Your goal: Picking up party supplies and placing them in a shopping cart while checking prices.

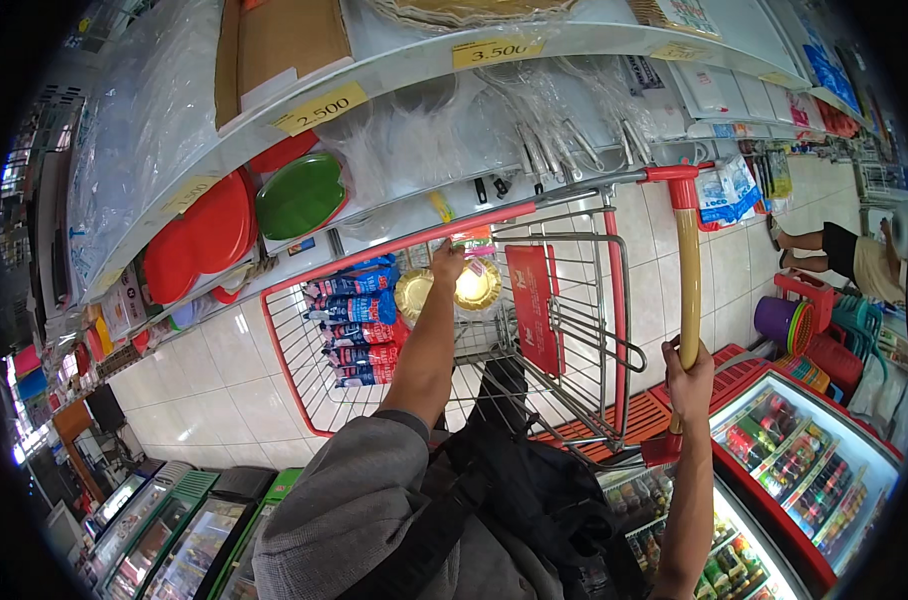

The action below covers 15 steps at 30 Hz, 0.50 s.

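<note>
My left hand (446,262) reaches into the metal shopping cart (275,330) and grips a small pink, green and orange packet (474,241). Just below it lie two round gold foil-like plates (478,285) in clear wrap. Several blue and red packs of trash bags (356,307) are stacked along the cart's left side. With its fingers wrapped round the tan cart handle (687,277), my right hand (688,375) rests near the handle's lower end. A red plastic panel (530,309) of the cart stands between the two hands.
A store shelf (394,60) runs along the top, with red and green plastic trays (304,196) and wrapped metal utensils (544,142). Drinks chest coolers (799,450) stand at the lower right, more chest freezers (184,532) lower left. Another person (859,255) is at far right beside plastic buckets (780,324).
</note>
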Each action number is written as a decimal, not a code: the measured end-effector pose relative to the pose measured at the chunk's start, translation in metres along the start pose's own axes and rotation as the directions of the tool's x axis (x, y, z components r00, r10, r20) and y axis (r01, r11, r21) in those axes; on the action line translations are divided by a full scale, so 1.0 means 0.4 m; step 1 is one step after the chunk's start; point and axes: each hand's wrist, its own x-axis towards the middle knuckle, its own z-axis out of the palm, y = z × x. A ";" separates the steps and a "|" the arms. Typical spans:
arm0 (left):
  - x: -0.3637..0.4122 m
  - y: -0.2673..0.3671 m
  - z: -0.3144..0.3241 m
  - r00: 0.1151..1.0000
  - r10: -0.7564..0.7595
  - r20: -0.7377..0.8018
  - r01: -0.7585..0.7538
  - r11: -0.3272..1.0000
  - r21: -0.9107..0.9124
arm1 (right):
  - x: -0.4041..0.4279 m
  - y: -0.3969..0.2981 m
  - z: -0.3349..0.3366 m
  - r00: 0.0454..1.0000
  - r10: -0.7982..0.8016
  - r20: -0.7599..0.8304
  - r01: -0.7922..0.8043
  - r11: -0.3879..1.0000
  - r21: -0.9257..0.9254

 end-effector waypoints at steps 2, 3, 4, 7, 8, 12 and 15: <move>0.004 0.006 -0.018 0.999 0.027 0.046 -0.027 1.000 -0.006 | 0.004 0.003 0.006 1.000 -0.009 0.004 0.009 1.000 0.022; -0.020 0.030 0.015 0.999 0.001 0.043 0.002 0.998 -0.070 | 0.001 0.016 -0.003 1.000 0.006 -0.018 -0.006 1.000 0.026; -0.033 0.046 0.027 0.999 -0.022 0.026 0.025 0.991 -0.134 | 0.001 0.019 -0.006 1.000 0.005 -0.029 -0.004 1.000 0.024; -0.071 0.084 0.037 0.973 -0.090 0.214 0.147 0.952 -0.268 | 0.000 0.022 -0.009 0.999 -0.001 -0.045 0.000 1.000 -0.029; -0.081 0.102 0.033 0.950 -0.169 0.261 0.237 0.938 -0.255 | 0.001 0.030 -0.009 0.999 0.001 -0.055 -0.003 0.999 -0.032; -0.059 0.030 -0.065 0.982 0.005 0.190 0.067 0.926 -0.372 | 0.000 -0.003 0.002 0.999 -0.033 -0.007 0.033 0.999 -0.006; -0.109 0.059 -0.087 0.990 -0.072 0.125 0.096 0.975 -0.199 | -0.004 0.003 -0.001 0.999 -0.021 -0.027 0.022 0.999 0.029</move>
